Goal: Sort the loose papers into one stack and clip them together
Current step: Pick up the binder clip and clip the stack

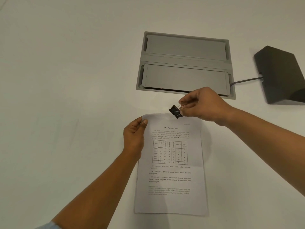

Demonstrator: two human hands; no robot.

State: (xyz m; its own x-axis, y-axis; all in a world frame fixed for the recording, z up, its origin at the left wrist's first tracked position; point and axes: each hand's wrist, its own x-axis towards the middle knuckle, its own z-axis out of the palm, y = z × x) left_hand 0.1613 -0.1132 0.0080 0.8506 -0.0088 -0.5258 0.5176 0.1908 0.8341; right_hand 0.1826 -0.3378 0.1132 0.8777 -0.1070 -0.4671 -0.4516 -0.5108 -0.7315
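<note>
- Along the bottom of the frame, at lower left, we see a light blue sleeve (45,226) at the base of our left forearm, which rises toward the centre.
- Just right of that forearm, in the lower centre, the stack of papers (170,179) lies flat on the white surface (66,96); its top sheet carries printed text and a table, and the edges look squared up, though we cannot tell how many sheets it holds.
- At the stack's upper left corner, our left hand (133,138) grips the paper edge, its fingers (144,122) closed on the corner with the thumb on top of the sheet.
- Just above the stack's top edge, near the middle of the frame, a black binder clip (175,111) hangs with its mouth turned toward the paper; whether it touches the edge we cannot tell.
- Right of the clip, our right hand (203,104) pinches the clip's wire handles, fingers (188,105) clamped together on them; the forearm runs off to the right edge.
- Farther up, in the upper centre, a grey cable box (184,63) with two flap lids is set into the surface.
- At the right edge, a dark wedge-shaped device (280,75) sits on the surface, and a grey cable (245,80) runs from it to the box.
</note>
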